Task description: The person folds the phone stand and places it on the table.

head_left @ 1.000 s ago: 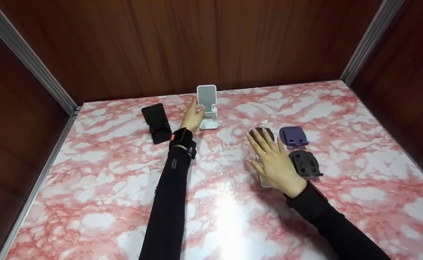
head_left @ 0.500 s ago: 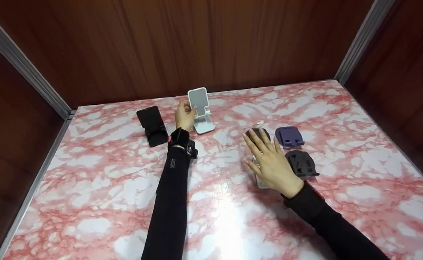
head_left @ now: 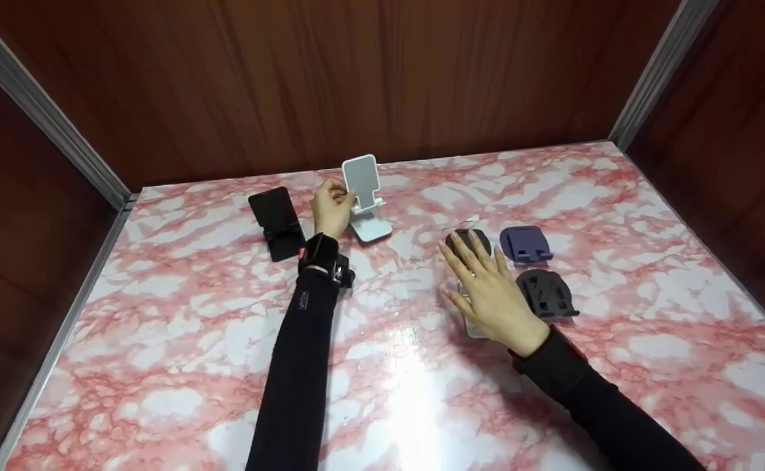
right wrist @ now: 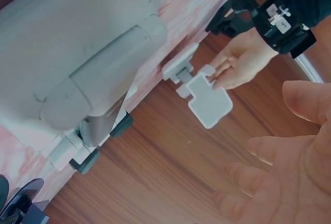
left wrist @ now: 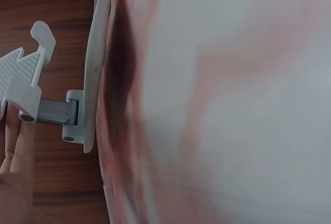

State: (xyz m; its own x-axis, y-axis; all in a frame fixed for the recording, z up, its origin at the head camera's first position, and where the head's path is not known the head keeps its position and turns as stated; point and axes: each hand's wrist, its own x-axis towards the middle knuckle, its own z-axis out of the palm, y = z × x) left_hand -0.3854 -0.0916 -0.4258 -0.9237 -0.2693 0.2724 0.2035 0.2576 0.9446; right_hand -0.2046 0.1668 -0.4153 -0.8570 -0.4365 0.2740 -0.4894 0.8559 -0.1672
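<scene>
A white phone stand [head_left: 361,183] with a grey pad is up near the back of the table, its backrest tilted. My left hand [head_left: 332,208] pinches the backrest's left edge; in the left wrist view its fingers [left wrist: 14,141] lie against the stand's support [left wrist: 54,111]. My right hand [head_left: 492,294] has its fingers spread, palm down, over a white folded phone stand [head_left: 475,330] that it largely hides. That folded stand [right wrist: 77,63] looms large in the right wrist view, where the right palm [right wrist: 289,172] holds nothing. Whether the hand touches it I cannot tell.
Left of the left hand stands a black phone stand [head_left: 279,224]. Around the right hand lie a dark round stand [head_left: 480,241], a purple stand [head_left: 526,244] and a black round stand [head_left: 546,294]. Wooden panels [head_left: 382,78] enclose the marbled table [head_left: 180,366].
My left hand has gone from straight fingers beside the white stand to pinching its edge. The stand has turned and its backrest leans. My right hand has stayed about where it was.
</scene>
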